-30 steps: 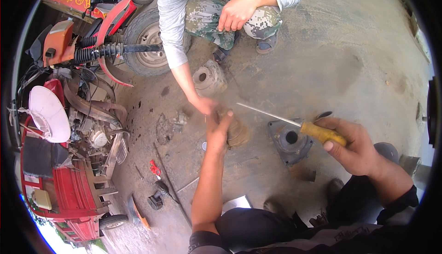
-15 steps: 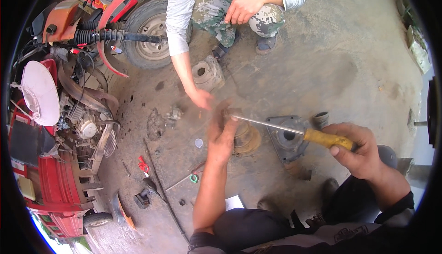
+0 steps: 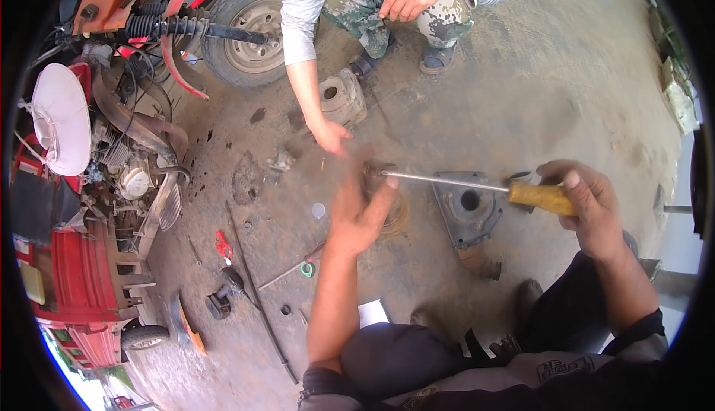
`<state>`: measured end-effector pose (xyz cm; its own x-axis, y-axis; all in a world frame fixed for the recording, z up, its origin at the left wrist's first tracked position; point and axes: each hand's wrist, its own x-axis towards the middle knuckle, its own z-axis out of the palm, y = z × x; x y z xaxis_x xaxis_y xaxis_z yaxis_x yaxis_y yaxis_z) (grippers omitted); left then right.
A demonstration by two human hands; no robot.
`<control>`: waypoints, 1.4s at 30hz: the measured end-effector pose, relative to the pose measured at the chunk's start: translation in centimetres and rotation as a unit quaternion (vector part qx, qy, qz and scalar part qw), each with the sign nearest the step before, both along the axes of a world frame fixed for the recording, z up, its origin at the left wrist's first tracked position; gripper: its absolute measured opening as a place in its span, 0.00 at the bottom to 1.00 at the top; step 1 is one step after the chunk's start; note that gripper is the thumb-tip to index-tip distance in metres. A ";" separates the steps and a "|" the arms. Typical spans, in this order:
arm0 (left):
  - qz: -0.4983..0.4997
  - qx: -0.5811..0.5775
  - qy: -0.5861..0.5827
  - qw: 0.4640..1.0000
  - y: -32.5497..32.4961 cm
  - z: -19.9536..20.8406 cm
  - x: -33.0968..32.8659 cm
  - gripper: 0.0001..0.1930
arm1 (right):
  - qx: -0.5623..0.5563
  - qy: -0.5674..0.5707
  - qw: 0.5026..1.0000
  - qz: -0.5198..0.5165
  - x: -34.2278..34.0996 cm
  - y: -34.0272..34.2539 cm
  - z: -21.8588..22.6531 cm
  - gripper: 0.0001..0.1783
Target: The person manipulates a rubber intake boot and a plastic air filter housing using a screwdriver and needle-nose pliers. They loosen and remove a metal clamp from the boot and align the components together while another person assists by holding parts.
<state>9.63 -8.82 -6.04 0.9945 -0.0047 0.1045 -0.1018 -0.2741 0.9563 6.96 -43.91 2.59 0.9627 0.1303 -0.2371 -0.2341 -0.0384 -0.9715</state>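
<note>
My right hand (image 3: 592, 206) is closed around the end of a screwdriver's yellow handle (image 3: 541, 198), its thumb raised along the handle. The metal shaft runs leftward, and its tip meets a small rusty-brown metal piece (image 3: 378, 167). Pinched round that piece is my left hand (image 3: 359, 214), its fingers partly smeared by motion. Beneath my left hand, a round rusty part (image 3: 397, 212) stands on the floor, partly covered. To its right lies a dark metal housing (image 3: 456, 221) with a round hole. A short, bent rusty pipe (image 3: 479, 263) lies just below the housing.
Opposite squats a co-worker, one hand (image 3: 331, 135) reaching near my left fingers. A pale cast block (image 3: 343, 98) sits beside them. A motorcycle wheel (image 3: 223, 68) and red tricycle body (image 3: 82, 277) line the left. A long bar (image 3: 257, 303) and red-handled tool (image 3: 223, 246) lie on the floor.
My right hand and the screwdriver handle have shifted right and slightly up, with the fingers loosened somewhat. The tip stays at the metal piece. The whole view has shifted a little. The co-worker's hand remains close.
</note>
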 end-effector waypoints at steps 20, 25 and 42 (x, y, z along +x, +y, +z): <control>0.054 -0.170 0.056 0.982 -1.9 -1.7 1.9 0.29 | -0.049 -0.152 0.986 -0.045 2.0 -0.2 -1.6 0.23; 0.086 -0.246 0.074 0.963 -2.6 -2.6 2.2 0.26 | -0.101 -0.333 0.936 -0.059 3.1 0.2 -4.1 0.21; 0.143 -0.236 -0.011 0.961 -2.7 -4.9 3.0 0.24 | -0.039 -0.184 0.981 -0.053 1.1 1.7 -2.0 0.13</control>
